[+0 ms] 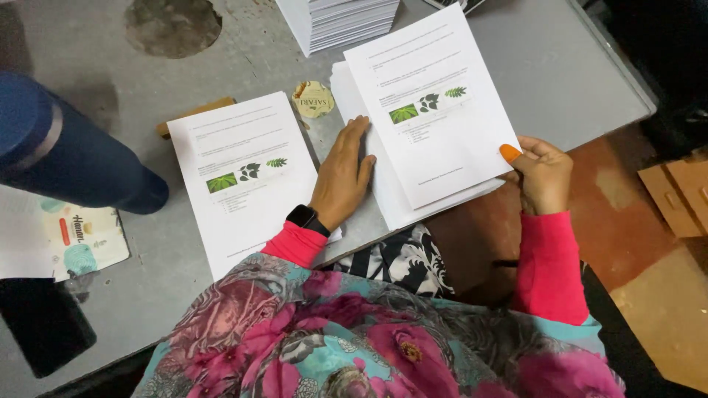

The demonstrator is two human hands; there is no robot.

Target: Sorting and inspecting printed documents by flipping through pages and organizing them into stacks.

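The right hand (544, 174) pinched the lower right corner of a printed sheet (431, 103) between thumb and fingers — the thumb wore an orange rubber tip (509, 152) — and held the sheet lifted a little above a pile (383, 188) of white paper at the table's near edge. The left hand (344, 173) lay flat and open, palm down, fingers stretched, on the left part of that pile, gripping nothing; a black watch (307, 219) sat on its wrist. Just left of the hand was a second stack (240, 180) topped by a like sheet (text with small leaf pictures), flat on the grey table (575, 66). A taller ream (343, 22) stood at the far edge. A round gold-coloured label (313, 98) lay between the two stacks. Well to the left stood a dark blue bottle (66, 147), tilted across the view, beside a small patterned notebook (85, 239).
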